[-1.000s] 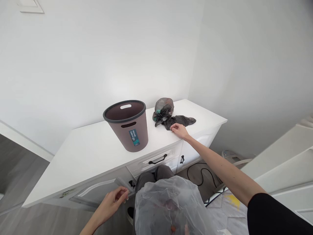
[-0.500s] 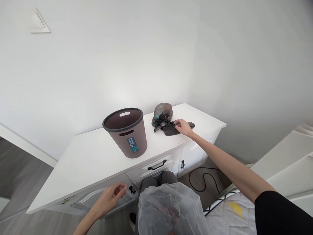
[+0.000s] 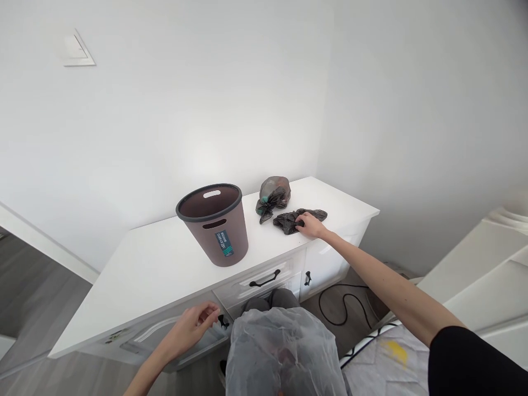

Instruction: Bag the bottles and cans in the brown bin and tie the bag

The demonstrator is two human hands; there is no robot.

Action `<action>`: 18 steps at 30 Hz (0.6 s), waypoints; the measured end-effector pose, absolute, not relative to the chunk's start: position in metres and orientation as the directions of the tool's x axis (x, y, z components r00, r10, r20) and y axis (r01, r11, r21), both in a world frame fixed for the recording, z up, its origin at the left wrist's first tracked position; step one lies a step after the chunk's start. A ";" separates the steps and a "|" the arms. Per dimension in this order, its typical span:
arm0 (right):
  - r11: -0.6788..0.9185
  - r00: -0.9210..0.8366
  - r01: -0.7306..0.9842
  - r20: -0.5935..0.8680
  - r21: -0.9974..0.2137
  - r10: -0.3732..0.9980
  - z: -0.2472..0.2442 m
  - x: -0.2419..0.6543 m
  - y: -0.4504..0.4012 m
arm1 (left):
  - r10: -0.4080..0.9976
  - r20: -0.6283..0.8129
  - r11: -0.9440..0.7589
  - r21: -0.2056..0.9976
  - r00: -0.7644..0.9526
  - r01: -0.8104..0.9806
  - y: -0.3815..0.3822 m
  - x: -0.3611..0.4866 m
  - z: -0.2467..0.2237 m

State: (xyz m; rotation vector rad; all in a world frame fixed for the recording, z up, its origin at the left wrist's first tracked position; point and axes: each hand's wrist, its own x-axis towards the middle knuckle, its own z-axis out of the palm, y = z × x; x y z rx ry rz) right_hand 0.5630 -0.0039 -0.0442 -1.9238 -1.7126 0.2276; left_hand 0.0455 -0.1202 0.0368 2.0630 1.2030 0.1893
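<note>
On the white cabinet top (image 3: 157, 264), my right hand (image 3: 308, 224) pinches a flattened black plastic bag (image 3: 285, 221). Behind and left of it sits a tied dark see-through bag (image 3: 274, 193) with things inside. A brown bin (image 3: 223, 236) with a dark rim and a blue-green label stands upright to the left. My left hand (image 3: 196, 324) hangs in front of the cabinet, fingers loosely curled with nothing between them. Close to my body at the bottom is a cloudy clear plastic bag (image 3: 284, 352) with something reddish inside.
Black handles (image 3: 265, 278) stick out from the cabinet front. A black cable (image 3: 346, 297) loops over the floor at the right, beside a quilted pad (image 3: 396, 357) with a yellow patch. White furniture (image 3: 482, 264) stands at the far right.
My right hand has closed on the black bag and drawn it slightly toward me, away from the tied bag. My left hand has moved slightly right and up.
</note>
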 end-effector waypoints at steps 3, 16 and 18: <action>-0.027 0.158 0.870 0.227 -0.492 0.961 -0.045 0.566 -0.013 | 0.798 -0.221 -0.303 0.656 0.560 0.691 -0.125 0.049 0.037; -0.021 0.181 0.831 0.235 -0.556 0.955 -0.039 0.560 -0.040 | 0.779 -0.248 -0.311 0.645 0.576 0.698 -0.142 0.052 0.041; -0.015 0.185 0.812 0.232 -0.584 0.955 -0.034 0.557 -0.044 | 0.787 -0.232 -0.319 0.641 0.572 0.699 -0.145 0.053 0.050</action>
